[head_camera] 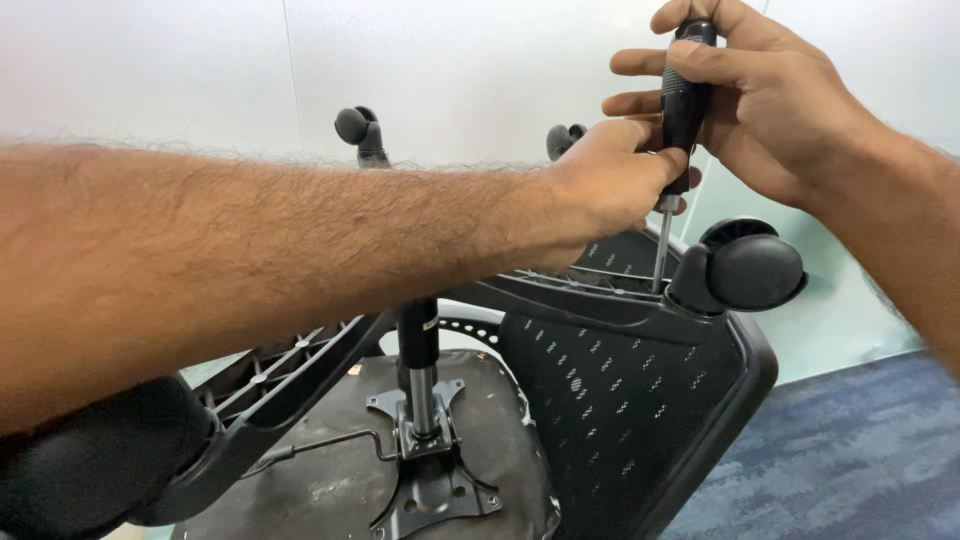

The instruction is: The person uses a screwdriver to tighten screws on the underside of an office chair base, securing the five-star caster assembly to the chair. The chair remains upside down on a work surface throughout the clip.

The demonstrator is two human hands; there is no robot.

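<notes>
Chair base (pixel 300 370), black and upturned, fills the lower left, its gas column (pixel 420 370) rising from the seat's underside plate. Across it the left hand (pixel 600 185) pinches the screwdriver (pixel 685 100) low on its handle, just above the metal shaft. The right hand (pixel 760 90) is wrapped around the handle's top. The tip sits on a base leg beside a caster wheel (pixel 750 268). Off-axis pressure could make the tip slip and gouge the plastic.
</notes>
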